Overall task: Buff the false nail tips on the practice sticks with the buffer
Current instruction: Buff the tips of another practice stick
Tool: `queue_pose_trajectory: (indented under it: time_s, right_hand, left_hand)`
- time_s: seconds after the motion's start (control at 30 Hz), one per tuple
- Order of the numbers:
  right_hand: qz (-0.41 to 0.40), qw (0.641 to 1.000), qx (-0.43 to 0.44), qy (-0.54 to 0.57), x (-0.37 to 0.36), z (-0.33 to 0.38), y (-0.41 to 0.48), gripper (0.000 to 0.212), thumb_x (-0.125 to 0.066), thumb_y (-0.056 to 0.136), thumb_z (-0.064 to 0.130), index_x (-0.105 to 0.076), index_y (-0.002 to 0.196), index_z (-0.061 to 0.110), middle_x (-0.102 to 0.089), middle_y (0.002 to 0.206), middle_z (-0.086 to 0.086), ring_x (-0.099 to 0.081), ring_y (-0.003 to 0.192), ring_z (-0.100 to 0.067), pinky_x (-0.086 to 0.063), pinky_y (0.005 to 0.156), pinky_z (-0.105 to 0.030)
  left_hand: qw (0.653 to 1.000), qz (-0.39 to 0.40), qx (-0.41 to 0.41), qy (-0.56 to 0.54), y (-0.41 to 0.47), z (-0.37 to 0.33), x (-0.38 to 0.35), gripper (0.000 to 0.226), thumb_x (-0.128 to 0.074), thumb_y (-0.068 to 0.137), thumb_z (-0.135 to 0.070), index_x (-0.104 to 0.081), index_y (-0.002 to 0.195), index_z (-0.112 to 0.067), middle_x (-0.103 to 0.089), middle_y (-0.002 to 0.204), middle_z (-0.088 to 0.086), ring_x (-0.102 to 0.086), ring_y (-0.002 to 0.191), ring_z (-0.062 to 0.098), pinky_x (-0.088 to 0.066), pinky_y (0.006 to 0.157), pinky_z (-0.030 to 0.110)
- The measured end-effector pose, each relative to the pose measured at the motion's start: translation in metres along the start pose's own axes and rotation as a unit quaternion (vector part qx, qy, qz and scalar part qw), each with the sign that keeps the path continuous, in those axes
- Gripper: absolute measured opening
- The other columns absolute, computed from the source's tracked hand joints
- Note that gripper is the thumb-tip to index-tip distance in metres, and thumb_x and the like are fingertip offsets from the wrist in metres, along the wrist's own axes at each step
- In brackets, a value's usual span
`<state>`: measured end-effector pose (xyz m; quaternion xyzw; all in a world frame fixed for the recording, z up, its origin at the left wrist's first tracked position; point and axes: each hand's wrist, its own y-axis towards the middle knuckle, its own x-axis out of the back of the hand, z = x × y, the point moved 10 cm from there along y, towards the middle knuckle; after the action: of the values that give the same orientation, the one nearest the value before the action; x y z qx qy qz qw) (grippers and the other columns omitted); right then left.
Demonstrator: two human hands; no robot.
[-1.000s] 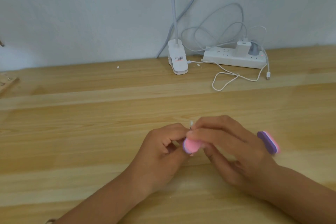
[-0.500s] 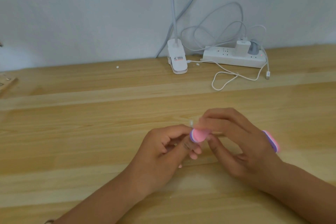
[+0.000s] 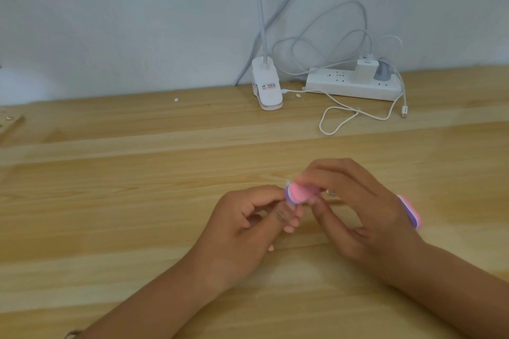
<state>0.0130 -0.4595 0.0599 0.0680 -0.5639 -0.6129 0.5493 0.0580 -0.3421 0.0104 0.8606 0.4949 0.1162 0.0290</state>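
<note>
buffer [image 3: 381,194]: pink face, purple and white layers, rounded ends, blurred.

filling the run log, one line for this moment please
step: buffing | right hand: grips pink-and-purple foam buffer | left hand: pinches clear nail-tip practice stick, mostly hidden | buffer end at stick tip

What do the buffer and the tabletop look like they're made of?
The buffer seems layered foam, matte: pink and purple bands show at its rounded end. The tabletop looks like pale wood, smooth with a slight sheen: long grain lines and plank seams, possibly veneer.
</note>
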Motion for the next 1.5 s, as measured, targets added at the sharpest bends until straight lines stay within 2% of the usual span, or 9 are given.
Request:
queue_pose_trajectory:
  time_s: [0.13, 0.37, 0.57, 0.63, 0.8, 0.93, 1.03, 1.3, 1.5]
  right_hand:
    - [-0.061, 0.996, -0.060, 0.014, 0.015, -0.016, 0.002, 0.029, -0.064, 0.086, -0.004, -0.064, 0.112, 0.009, -0.061, 0.106, -0.005, -0.060, 0.093, -0.014, -0.046, 0.086, -0.019]
    - [-0.037, 0.999, 0.008, 0.028, 0.009, 0.001, 0.001, 0.028, -0.058, 0.090, 0.002, -0.058, 0.117, 0.011, -0.061, 0.108, -0.008, -0.058, 0.109, -0.011, -0.043, 0.095, -0.018]
    - [-0.061, 0.997, -0.029, 0.032, 0.016, -0.011, 0.002, 0.028, -0.058, 0.089, 0.000, -0.060, 0.114, 0.012, -0.061, 0.103, -0.006, -0.060, 0.102, -0.014, -0.041, 0.093, -0.017]
    - [-0.061, 0.997, -0.037, 0.030, 0.015, -0.013, 0.003, 0.029, -0.060, 0.087, -0.002, -0.060, 0.113, 0.011, -0.061, 0.103, -0.005, -0.059, 0.100, -0.013, -0.040, 0.092, -0.016]
    - [-0.055, 0.997, -0.036, 0.027, 0.012, -0.012, 0.004, 0.026, -0.058, 0.089, 0.002, -0.062, 0.113, 0.010, -0.062, 0.103, -0.005, -0.059, 0.101, -0.013, -0.042, 0.092, -0.017]
    - [-0.055, 0.997, -0.040, 0.026, 0.012, -0.012, 0.004, 0.024, -0.057, 0.090, 0.005, -0.062, 0.113, 0.011, -0.062, 0.102, -0.005, -0.060, 0.098, -0.014, -0.043, 0.090, -0.018]
    - [-0.056, 0.997, -0.043, 0.022, 0.012, -0.012, 0.004, 0.024, -0.058, 0.089, 0.004, -0.063, 0.112, 0.011, -0.062, 0.103, -0.004, -0.060, 0.096, -0.015, -0.043, 0.090, -0.018]
    - [-0.056, 0.997, -0.050, 0.029, 0.012, -0.014, 0.005, 0.024, -0.059, 0.089, 0.004, -0.064, 0.111, 0.010, -0.061, 0.104, -0.002, -0.060, 0.095, -0.015, -0.043, 0.089, -0.017]
    - [-0.055, 0.997, -0.050, 0.030, 0.012, -0.014, 0.005, 0.024, -0.058, 0.089, 0.007, -0.063, 0.112, 0.012, -0.061, 0.106, 0.001, -0.060, 0.094, -0.014, -0.043, 0.088, -0.016]
  left_hand:
    - [1.000, 0.009, -0.003, -0.027, 0.000, -0.001, 0.001, 0.023, -0.056, 0.090, -0.034, -0.071, 0.086, -0.018, -0.070, 0.077, -0.001, -0.066, 0.074, 0.014, -0.048, 0.054, 0.029]
    - [0.999, 0.011, -0.029, -0.043, 0.000, -0.007, 0.001, 0.025, -0.050, 0.092, -0.031, -0.068, 0.084, -0.016, -0.069, 0.077, 0.002, -0.066, 0.073, 0.016, -0.049, 0.055, 0.030]
    - [0.967, -0.239, -0.062, 0.055, -0.003, -0.014, 0.058, 0.013, -0.061, 0.089, -0.023, -0.072, 0.082, -0.021, -0.067, 0.088, -0.006, -0.059, 0.074, 0.010, -0.043, 0.064, 0.017]
    - [0.957, -0.266, -0.041, 0.104, 0.000, -0.010, 0.067, 0.012, -0.068, 0.089, -0.019, -0.075, 0.084, -0.026, -0.065, 0.090, -0.006, -0.054, 0.075, 0.004, -0.037, 0.064, 0.012]
    - [0.977, -0.197, -0.002, 0.085, 0.014, 0.007, 0.052, 0.020, -0.075, 0.080, -0.005, -0.079, 0.081, -0.025, -0.069, 0.075, -0.016, -0.052, 0.066, 0.010, -0.042, 0.067, 0.022]
    - [0.980, -0.143, 0.003, 0.138, 0.022, 0.008, 0.037, 0.011, -0.075, 0.071, -0.035, -0.076, 0.081, -0.040, -0.069, 0.074, -0.013, -0.059, 0.069, 0.013, -0.048, 0.079, 0.043]
    - [0.975, -0.133, 0.007, 0.179, 0.022, 0.008, 0.034, 0.015, -0.070, 0.071, -0.039, -0.071, 0.083, -0.048, -0.068, 0.081, -0.018, -0.062, 0.080, 0.015, -0.043, 0.087, 0.060]
    - [0.963, -0.159, 0.007, 0.215, 0.015, -0.004, 0.036, 0.027, -0.070, 0.065, -0.039, -0.068, 0.091, -0.045, -0.063, 0.093, -0.016, -0.054, 0.091, 0.003, -0.041, 0.096, 0.048]
    - [0.958, -0.198, -0.044, 0.201, 0.012, -0.018, 0.040, 0.010, -0.074, 0.068, -0.035, -0.074, 0.078, -0.034, -0.066, 0.082, -0.017, -0.059, 0.082, 0.008, -0.043, 0.082, 0.031]
